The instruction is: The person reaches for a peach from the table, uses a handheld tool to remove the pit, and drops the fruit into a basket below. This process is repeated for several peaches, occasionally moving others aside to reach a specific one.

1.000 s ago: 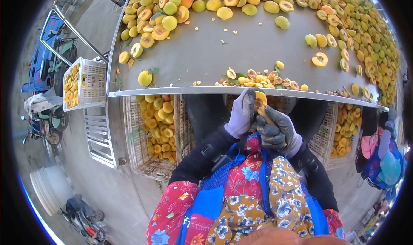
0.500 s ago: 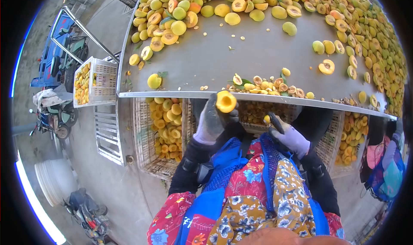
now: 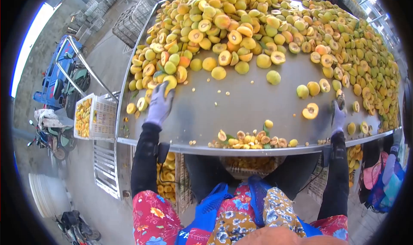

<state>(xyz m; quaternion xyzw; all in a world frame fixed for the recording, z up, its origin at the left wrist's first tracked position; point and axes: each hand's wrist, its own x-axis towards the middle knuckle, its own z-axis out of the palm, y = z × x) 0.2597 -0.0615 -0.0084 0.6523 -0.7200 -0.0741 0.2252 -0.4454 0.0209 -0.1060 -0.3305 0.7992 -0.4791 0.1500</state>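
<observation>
The left hand (image 3: 159, 105), gloved, is stretched out over the left part of the tabletop (image 3: 198, 116), its darkened fingertips against the near side of a yellow fruit (image 3: 171, 80). That fruit lies straight ahead of the fingers, away from the body and a touch to the right — at the near edge of the big pile (image 3: 232, 26). It looks round, so no long axis can be read from it. The left arm is plainly the nearer one; the right is well apart, across the bare metal. The left fingers curve at the fruit, but whether they have closed on it I cannot tell.

The right hand (image 3: 339, 116) is low over the right side, fingers pointing away from the body, beside the loose fruit there. Its fingertips are dark and small in view — I cannot tell whether they grip anything. A cut half (image 3: 310, 111) lies face up to its left, apart from it. Between the two hands, closer to the body, a small heap of pieces (image 3: 254, 139) sits along the table's near edge. Below that edge, on the left, stands a crate (image 3: 182, 176) with fruit inside.
</observation>
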